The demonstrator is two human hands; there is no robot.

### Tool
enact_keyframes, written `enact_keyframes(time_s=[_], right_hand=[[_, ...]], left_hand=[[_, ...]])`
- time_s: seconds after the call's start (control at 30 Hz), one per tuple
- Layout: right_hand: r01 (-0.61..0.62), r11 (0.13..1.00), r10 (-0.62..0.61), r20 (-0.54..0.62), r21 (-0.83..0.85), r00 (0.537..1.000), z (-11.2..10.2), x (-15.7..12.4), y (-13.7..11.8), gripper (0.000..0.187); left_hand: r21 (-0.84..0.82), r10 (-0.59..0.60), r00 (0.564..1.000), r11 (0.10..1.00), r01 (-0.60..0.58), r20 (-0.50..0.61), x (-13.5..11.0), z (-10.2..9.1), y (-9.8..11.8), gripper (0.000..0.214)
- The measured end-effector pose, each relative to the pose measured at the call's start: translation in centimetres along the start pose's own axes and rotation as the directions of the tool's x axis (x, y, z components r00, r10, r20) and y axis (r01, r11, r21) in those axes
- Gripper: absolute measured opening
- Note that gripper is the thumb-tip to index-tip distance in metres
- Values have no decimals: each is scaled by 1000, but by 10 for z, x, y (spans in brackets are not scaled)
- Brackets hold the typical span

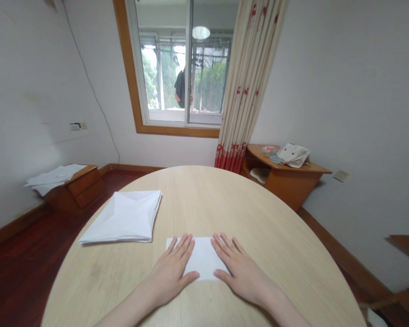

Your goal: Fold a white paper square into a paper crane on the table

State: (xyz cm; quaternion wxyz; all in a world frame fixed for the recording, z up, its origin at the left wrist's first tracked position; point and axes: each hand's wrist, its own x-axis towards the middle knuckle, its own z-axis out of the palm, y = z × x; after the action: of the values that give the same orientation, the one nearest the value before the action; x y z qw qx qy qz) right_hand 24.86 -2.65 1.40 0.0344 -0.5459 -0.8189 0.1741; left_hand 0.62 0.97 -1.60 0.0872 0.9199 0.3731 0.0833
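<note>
A small white sheet of paper (203,256) lies flat on the round wooden table (252,204) in front of me. My left hand (172,268) rests palm down over its left side, fingers stretched forward and thumb out toward the middle. Over the right side lies my right hand (236,265), also flat with its fingers spread. Both hands cover parts of the paper's side edges; its centre shows between the thumbs. To the left, apart from my hands, is a stack of larger folded white paper (126,218).
Behind the table on the right stands a wooden corner cabinet (286,170) with a cloth bag (295,154) on top. A low drawer cabinet (85,184) holding white sheets (56,177) is at the left. A curtain (245,86) hangs beside the window (184,68).
</note>
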Motion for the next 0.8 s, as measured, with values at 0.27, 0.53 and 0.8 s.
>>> enact_keyframes(time_s=[0.27, 0.53, 0.8], right_hand=[[-14, 998, 10, 67, 59, 998, -4, -2, 1, 87], [-42, 999, 40, 77, 22, 996, -6, -1, -4, 92], [-38, 998, 35, 72, 43, 997, -13, -6, -11, 82]], left_hand=[[-120, 40, 996, 992, -30, 85, -3, -19, -4, 86], [-67, 36, 996, 997, -30, 84, -3, -40, 4, 79], [-102, 45, 998, 994, -39, 54, -4, -43, 4, 76]])
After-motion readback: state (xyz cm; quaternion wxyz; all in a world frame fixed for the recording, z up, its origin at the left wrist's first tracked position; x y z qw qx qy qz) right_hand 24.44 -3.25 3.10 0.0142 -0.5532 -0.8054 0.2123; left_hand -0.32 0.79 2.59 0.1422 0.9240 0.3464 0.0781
